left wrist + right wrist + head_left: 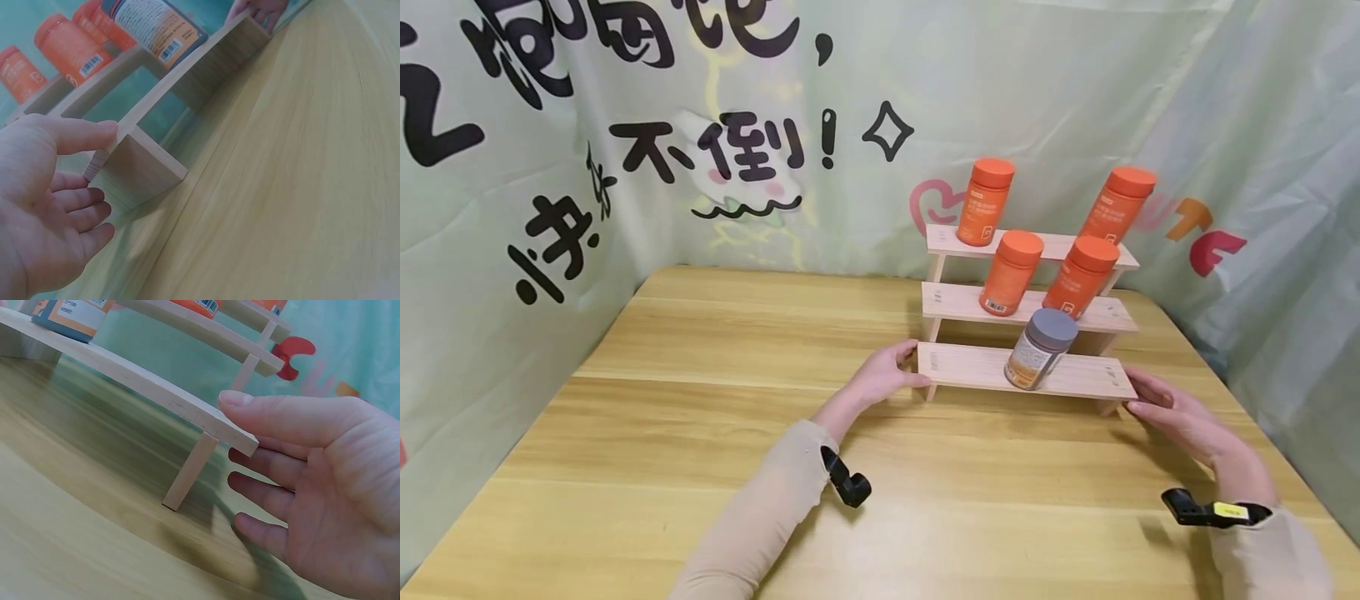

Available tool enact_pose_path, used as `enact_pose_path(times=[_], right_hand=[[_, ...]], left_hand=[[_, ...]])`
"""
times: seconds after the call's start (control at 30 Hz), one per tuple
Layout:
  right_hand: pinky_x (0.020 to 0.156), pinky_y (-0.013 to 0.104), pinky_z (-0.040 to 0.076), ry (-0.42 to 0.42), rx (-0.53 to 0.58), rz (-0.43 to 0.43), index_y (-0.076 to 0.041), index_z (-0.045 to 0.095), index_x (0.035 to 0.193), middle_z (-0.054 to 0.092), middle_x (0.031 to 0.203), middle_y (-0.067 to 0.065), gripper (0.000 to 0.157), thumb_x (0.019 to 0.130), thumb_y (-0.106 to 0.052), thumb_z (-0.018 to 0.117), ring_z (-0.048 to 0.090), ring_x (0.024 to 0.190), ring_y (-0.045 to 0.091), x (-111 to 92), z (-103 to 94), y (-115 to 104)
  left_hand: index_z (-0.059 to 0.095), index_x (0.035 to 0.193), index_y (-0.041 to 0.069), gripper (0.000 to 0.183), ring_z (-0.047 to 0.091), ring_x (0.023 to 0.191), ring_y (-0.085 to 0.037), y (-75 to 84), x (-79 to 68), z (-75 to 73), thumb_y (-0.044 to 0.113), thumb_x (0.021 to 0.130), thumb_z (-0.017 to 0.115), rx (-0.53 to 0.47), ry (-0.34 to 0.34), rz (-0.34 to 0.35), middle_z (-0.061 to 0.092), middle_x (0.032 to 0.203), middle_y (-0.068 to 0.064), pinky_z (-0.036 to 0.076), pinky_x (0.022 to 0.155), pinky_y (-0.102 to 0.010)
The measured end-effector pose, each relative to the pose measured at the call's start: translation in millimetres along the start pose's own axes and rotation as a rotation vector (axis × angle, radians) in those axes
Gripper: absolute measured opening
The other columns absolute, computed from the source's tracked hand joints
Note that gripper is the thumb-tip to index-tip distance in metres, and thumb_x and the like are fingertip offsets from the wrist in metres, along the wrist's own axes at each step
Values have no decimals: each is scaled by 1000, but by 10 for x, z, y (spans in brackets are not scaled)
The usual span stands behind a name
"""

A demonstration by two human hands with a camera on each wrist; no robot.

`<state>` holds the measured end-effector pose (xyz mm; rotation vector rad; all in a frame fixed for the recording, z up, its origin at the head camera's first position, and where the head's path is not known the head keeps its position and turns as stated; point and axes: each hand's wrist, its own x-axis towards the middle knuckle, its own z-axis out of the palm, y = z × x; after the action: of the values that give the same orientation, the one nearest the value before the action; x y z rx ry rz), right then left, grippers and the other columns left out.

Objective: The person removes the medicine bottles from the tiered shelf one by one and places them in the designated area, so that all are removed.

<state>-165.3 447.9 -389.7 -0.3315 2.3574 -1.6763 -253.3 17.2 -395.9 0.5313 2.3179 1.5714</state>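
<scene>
A three-tier wooden display rack point(970, 367) stands at the right of the table. My left hand point(883, 372) holds the left end of its lowest step, thumb at the top corner and index finger at the end edge, as the left wrist view shows. At the opposite end my right hand point(1172, 414) grips the same step, its thumb point(237, 400) on the upper face and fingers around the edge. A grey-lidded supplement jar point(1037, 354) sits on that step. Orange jars point(1011, 275) occupy the middle and top steps, two on each.
The rack rests on a wood-grain table point(700, 467). Behind and beside the table hangs a pale green curtain point(1075, 92) printed with black characters and coloured shapes, close to the rack's back.
</scene>
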Motion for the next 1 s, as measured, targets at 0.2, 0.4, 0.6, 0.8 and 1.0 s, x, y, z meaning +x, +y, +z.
enact_pose_path(times=[0.2,0.4,0.6,0.8,1.0], right_hand=[[85,6,35,-25,-17,-5,6,9,145,37,128,-27,62,95,-1,44,40,111,-15,59,91,-72],[86,6,35,-56,-26,-9,7,9,145,36,131,-26,62,95,-1,45,37,113,-17,126,206,-138],[89,7,35,-93,-27,-40,9,10,144,31,139,-16,63,94,0,46,35,115,-17,194,325,-192],[92,10,36,-155,9,-116,14,8,141,29,143,-8,63,92,5,45,35,119,-12,296,484,-258],[97,14,35,-235,57,-171,16,2,141,19,150,11,65,91,9,44,36,122,-8,396,627,-284]], left_hand=[[34,142,1,77,36,131,-28,-52,-89,-139,16,79,74,-2,2,-8,37,144,-15,29,107,-38],[35,141,-1,76,36,130,-29,-113,-167,-288,11,78,74,-24,9,-2,38,142,-17,29,107,-38],[35,140,-4,74,36,130,-30,-171,-253,-450,7,78,73,-48,1,0,38,142,-20,28,108,-40],[32,141,-3,76,32,132,-32,-274,-372,-660,11,79,73,-33,-17,-4,34,144,-19,25,109,-42],[28,142,-5,77,31,132,-34,-344,-499,-864,11,80,71,-32,-36,15,32,144,-22,25,109,-44]])
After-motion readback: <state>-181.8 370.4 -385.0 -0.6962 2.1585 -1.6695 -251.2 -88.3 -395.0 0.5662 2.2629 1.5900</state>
